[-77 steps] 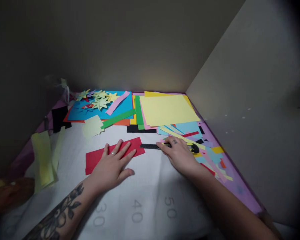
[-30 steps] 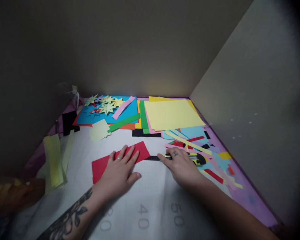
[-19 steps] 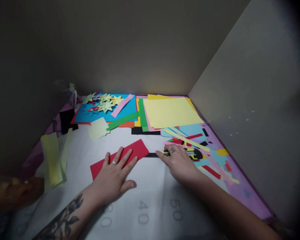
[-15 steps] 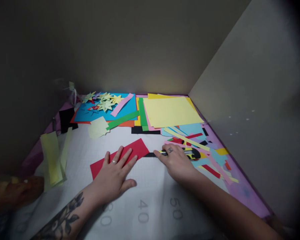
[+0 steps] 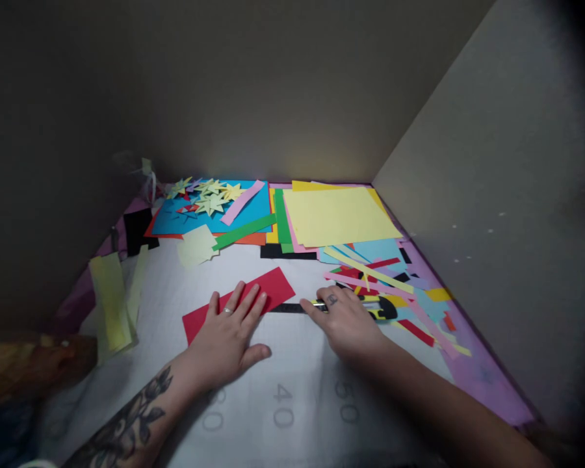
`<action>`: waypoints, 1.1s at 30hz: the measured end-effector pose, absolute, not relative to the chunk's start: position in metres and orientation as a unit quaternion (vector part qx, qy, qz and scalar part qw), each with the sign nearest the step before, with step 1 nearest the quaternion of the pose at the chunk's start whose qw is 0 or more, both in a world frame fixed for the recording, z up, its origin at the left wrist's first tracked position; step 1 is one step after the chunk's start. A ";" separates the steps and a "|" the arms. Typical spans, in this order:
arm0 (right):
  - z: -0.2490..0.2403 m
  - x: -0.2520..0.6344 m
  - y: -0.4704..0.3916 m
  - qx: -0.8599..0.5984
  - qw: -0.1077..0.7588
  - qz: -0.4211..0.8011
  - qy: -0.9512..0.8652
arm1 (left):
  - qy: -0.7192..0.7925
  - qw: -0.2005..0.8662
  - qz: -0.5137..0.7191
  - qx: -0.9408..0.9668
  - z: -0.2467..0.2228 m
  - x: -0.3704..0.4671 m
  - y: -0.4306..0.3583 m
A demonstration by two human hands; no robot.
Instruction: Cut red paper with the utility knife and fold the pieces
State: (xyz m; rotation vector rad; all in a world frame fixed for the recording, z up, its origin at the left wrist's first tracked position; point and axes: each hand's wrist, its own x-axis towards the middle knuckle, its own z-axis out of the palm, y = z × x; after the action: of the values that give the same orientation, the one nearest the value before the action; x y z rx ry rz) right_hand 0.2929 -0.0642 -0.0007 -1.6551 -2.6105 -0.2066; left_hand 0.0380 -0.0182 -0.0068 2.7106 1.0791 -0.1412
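Clearly, left hand (image 5: 229,338) lies flat on red paper (image 5: 279,289), fingers apart, hiding its near edge; paper slants across white-covered counter (image 5: 283,364). Right hand (image 5: 348,322) has grip clamped round utility knife (image 5: 384,307), covering handle's middle; dark blade (image 5: 286,308) reaches paper, tip hard to make out. See-through thing (image 5: 149,182) in far left corner too blurred to name; brownish thing (image 5: 43,364), left edge, cut off

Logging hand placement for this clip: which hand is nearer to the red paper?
Left. The left hand lies on the red paper, fingers spread; the right hand is off to the paper's right, holding the yellow-and-black cutter.
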 end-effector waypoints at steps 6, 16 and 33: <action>-0.002 0.295 -0.062 -0.544 0.040 -0.071 -0.835 | 0.420 0.124 -0.021 0.899 -0.011 0.049 -0.026; -0.007 0.300 -0.051 -0.553 0.056 -0.060 -0.829 | 0.526 0.192 0.044 0.827 0.013 0.045 -0.006; -0.011 0.308 -0.041 -0.518 0.095 -0.042 -0.849 | 0.570 0.350 0.017 0.744 0.023 0.022 0.016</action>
State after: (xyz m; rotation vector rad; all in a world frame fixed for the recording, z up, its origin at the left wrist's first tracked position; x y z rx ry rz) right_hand 0.3076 -0.0414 -0.0106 -1.5365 -2.5176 -0.1259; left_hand 0.0225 0.0163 0.0232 1.9260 1.4756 0.0452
